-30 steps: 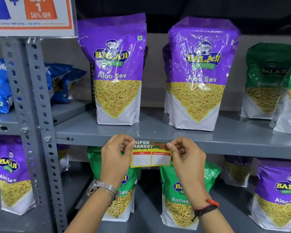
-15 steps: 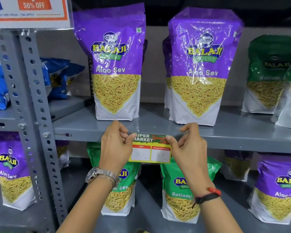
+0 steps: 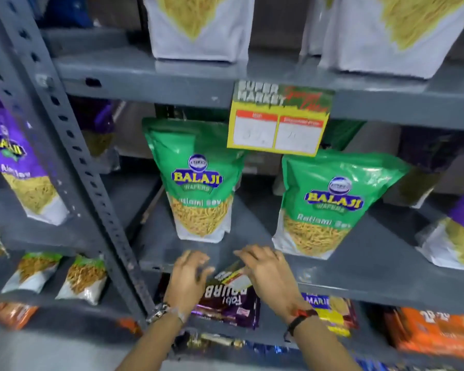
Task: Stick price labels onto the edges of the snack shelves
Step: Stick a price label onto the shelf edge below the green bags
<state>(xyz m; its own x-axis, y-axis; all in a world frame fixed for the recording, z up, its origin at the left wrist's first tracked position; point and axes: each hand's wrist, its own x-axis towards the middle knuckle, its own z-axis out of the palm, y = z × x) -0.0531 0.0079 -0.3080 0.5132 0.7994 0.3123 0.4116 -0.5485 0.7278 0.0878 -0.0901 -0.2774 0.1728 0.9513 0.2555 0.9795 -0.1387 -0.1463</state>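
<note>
While both hands hover low in the centre of the frame, I count two price labels: one label (image 3: pixel 279 120) stuck on the upper shelf edge (image 3: pixel 150 89), a second label (image 3: pixel 232 275) between my left hand (image 3: pixel 189 279) and right hand (image 3: pixel 268 274); fingers look spread, but blur keeps me from telling whether either grips it; two green Ratlami packs (image 3: pixel 198 180) stand behind; printed prices are unreadable.

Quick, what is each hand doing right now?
Left hand: fingers spread, holding nothing clearly.
Right hand: fingers on a small yellow-and-white paper price label; grip cannot be told.
</note>
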